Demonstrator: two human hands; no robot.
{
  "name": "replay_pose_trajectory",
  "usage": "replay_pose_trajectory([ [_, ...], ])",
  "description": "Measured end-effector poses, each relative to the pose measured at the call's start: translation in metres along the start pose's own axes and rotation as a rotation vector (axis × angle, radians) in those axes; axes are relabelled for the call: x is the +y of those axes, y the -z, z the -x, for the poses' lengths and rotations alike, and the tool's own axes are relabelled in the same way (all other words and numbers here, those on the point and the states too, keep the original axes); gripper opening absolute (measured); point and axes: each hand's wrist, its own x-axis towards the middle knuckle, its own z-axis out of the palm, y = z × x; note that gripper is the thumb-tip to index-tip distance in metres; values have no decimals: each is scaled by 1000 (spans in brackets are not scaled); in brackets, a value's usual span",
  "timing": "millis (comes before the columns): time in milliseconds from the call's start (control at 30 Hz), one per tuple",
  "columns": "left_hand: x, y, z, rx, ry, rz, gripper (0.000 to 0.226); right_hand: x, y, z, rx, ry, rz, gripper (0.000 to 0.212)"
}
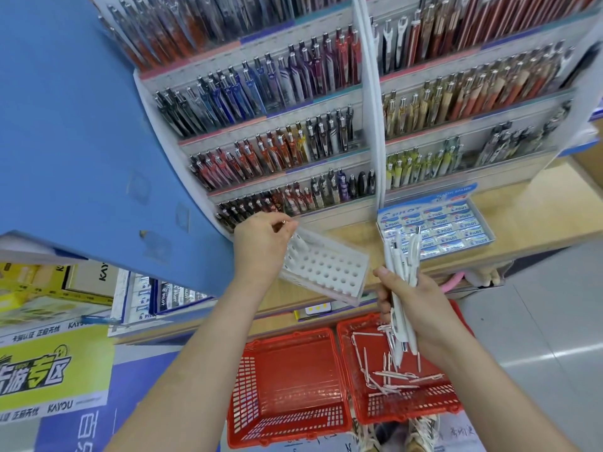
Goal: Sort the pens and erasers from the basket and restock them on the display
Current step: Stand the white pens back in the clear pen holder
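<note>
Here, right fingers [385, 303] gripping white pens [403, 256], left fingers [280, 228] pinching a pen tip [284, 221] over holed tray [329, 272].

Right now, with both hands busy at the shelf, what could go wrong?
1. The right hand grips a thick bundle of white pens; one could slip and fall toward the red basket below.
2. The left hand pinches one pen beside the holed tray, which lies near the edge of the counter; a hard push might slide it off.
</note>
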Motion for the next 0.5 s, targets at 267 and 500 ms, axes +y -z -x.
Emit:
replay_pose_trajectory([
  [267, 2, -7, -1, -71, -103, -278, 18, -4, 0, 3, -46, -43, -35, 14],
  [500, 5, -15, -1, -104, -110, -440, 19, -5, 0, 7, -162, 22, 50, 22],
])
